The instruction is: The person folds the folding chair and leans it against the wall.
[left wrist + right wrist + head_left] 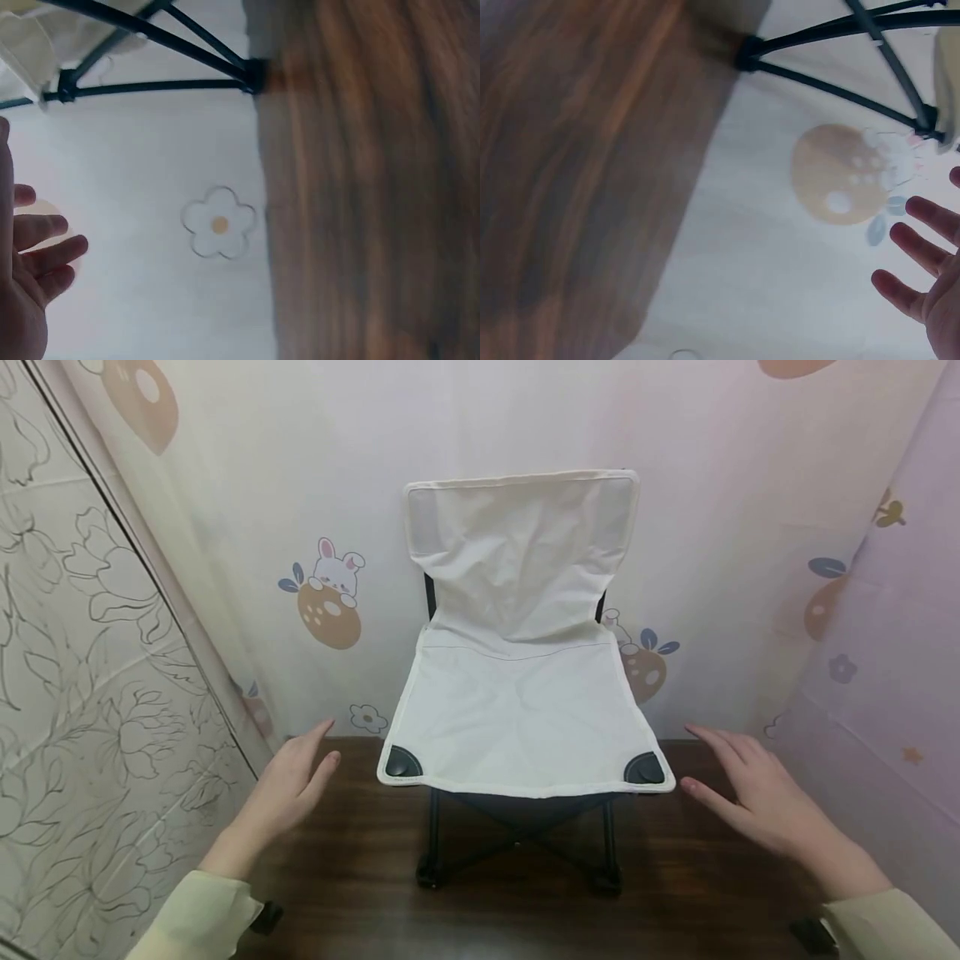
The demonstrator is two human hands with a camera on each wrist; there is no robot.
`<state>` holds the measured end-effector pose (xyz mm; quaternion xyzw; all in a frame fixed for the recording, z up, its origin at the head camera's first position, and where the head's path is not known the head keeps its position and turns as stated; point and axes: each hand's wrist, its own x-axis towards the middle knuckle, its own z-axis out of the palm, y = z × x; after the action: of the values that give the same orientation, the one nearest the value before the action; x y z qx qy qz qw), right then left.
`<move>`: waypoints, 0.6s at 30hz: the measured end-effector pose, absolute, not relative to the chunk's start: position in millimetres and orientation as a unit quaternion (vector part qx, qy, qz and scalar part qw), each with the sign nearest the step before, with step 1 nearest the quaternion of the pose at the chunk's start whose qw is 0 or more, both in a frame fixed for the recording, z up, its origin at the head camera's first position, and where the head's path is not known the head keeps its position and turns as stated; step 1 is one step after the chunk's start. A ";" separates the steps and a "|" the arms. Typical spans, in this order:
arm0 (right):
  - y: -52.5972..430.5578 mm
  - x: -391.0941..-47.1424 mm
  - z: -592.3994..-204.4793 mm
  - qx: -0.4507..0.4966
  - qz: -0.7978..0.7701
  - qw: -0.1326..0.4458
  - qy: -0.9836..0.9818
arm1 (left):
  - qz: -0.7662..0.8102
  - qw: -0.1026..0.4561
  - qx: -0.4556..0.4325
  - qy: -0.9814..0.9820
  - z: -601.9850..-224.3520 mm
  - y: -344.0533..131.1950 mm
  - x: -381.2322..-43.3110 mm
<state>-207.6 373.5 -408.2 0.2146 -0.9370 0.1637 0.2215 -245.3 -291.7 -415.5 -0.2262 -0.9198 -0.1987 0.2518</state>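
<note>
A folding camp chair (525, 710) with white fabric and a black metal frame stands unfolded on the floor, its seat facing me. Dark patches cover both front corners of the seat. To the left of the seat, my left hand (288, 789) hovers apart from it with fingers extended and nothing held. My right hand (757, 793) is spread on the opposite side, also holding nothing and close to the right front corner. Crossed black legs (172, 41) show in the left wrist view, beyond the left hand (34, 262). In the right wrist view, the right hand's fingers (922, 247) are spread below the frame.
Behind the chair hangs a pale curtain (270, 460) printed with rabbits, carrots and flowers. A white panel with line-drawn flowers (97, 693) runs along the left. More curtain (885, 693) closes the right side. The floor (525, 927) is dark brown wood.
</note>
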 end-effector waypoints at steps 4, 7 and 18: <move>363.8 -202.8 -397.3 0.220 0.185 0.233 -0.929 | -0.211 0.293 -0.231 -0.903 -407.2 -281.4 -242.8; 356.3 -199.8 -390.6 0.235 0.192 0.248 -0.920 | -0.218 0.317 -0.246 -0.890 -402.1 -274.0 -242.1; 335.8 -198.5 -372.7 0.332 0.193 0.316 -0.868 | -0.278 0.334 -0.272 -0.859 -387.2 -252.6 -238.3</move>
<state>-198.5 335.8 -372.7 0.3317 -0.8676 0.1930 0.3161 -238.3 -252.6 -387.2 -0.2716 -0.8587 -0.2783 0.3339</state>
